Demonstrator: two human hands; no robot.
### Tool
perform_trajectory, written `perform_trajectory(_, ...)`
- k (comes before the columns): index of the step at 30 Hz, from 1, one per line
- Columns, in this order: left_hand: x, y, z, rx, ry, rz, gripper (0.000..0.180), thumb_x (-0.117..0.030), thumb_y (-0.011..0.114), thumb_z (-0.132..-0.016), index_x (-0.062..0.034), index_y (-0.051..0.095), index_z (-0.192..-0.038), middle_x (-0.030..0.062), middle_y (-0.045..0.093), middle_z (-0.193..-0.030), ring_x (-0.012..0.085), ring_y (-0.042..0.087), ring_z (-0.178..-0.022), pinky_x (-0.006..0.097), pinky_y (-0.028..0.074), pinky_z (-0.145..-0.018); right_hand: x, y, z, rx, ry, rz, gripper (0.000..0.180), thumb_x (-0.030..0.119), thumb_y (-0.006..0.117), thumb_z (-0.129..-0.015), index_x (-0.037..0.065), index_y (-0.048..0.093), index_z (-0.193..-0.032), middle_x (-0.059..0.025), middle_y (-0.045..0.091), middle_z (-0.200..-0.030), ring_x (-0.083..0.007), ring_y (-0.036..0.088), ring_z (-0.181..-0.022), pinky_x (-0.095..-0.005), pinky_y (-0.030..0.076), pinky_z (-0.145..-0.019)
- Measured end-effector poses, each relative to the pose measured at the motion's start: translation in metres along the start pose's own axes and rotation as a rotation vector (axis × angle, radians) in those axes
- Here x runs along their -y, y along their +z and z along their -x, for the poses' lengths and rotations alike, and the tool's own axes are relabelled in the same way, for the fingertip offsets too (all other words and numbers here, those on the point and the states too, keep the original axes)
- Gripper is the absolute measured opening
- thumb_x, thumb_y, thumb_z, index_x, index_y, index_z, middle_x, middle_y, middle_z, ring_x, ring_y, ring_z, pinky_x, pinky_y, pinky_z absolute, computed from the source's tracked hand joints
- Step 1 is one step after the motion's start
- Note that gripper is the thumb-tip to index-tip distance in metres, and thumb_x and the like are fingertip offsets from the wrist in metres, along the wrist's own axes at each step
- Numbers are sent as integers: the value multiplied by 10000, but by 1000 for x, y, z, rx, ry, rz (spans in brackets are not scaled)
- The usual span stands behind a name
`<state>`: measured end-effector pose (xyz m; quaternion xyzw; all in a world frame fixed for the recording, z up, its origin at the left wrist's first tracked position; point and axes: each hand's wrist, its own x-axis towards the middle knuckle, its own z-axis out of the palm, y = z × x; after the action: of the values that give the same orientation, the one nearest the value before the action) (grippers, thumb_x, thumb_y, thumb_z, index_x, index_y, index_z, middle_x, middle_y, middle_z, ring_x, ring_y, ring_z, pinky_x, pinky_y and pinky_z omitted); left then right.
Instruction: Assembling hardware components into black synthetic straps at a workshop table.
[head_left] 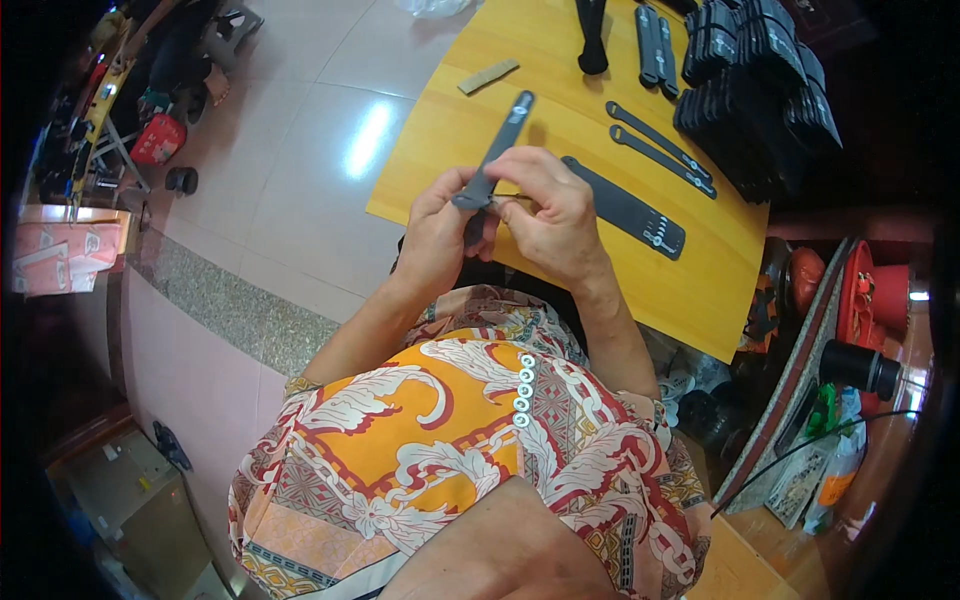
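Note:
My left hand (440, 232) is closed on a dark grey strap (507, 130). The strap's rounded end points up and away over the table, and its lower part bends between my hands. My right hand (556, 208) is closed in a pinch right beside it, fingertips at the fold. Something small and thin shows at those fingertips, too small to name. Beyond my right hand, a wide dark grey strip (632, 210) with a row of light marks near one end lies on the yellow table (700, 290). Two narrow dark straps (655, 152) rest farther back.
Stacks of bundled black straps (745, 120) crowd the table's far right. A small tan strip (488, 77) lies near its left edge. At right, a shelf holds a red container (888, 300) and a black cylinder (858, 368). Cardboard boxes (135, 490) stand at lower left.

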<state>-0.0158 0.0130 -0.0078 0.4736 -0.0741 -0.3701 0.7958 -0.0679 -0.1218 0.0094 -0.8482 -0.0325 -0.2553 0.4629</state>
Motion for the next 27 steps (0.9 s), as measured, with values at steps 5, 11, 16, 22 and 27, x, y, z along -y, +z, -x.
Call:
perform_trajectory(5,-1,9,14,110,44,-444,215,-162,384,-936,2,477,-1040,26,506,-587,68,435,-461,208,342,-421,1,0,1,-196,41,-14,85,-6,612,-745,6,595,-827,-154,587,-757,-289,599,-681,-333,469,-591)
perform_trajectory(11,1,16,35,490,-76,-472,216,-144,414,-926,12,510,-1040,-4,484,-569,54,431,-472,206,360,-443,-55,-91,-3,-820,281,452,163,111,539,-807,-42,549,-864,-103,559,-728,-211,537,-653,-323,441,-605)
perform_trajectory(16,-3,-33,22,451,-207,-283,211,-147,483,-892,7,524,-1028,14,470,-549,66,446,-447,219,363,-415,-108,-271,52,-1349,432,592,187,86,541,-774,-55,600,-880,-133,620,-748,-237,584,-643,-336,473,-605)
perform_trajectory(22,-3,-34,-6,62,-85,131,213,-177,432,-898,-18,501,-1021,36,473,-557,103,356,-395,233,322,-393,-76,-245,73,-728,160,1288,132,102,536,-810,38,637,-867,-159,628,-819,-313,598,-753,-378,477,-677)
perform_trajectory(27,-1,-23,-15,54,-161,181,312,-127,449,-831,17,472,-1107,49,487,-623,110,388,-459,244,355,-445,-93,-140,59,-236,497,1100,144,139,567,-796,90,663,-891,-120,623,-849,-291,601,-779,-369,478,-688)
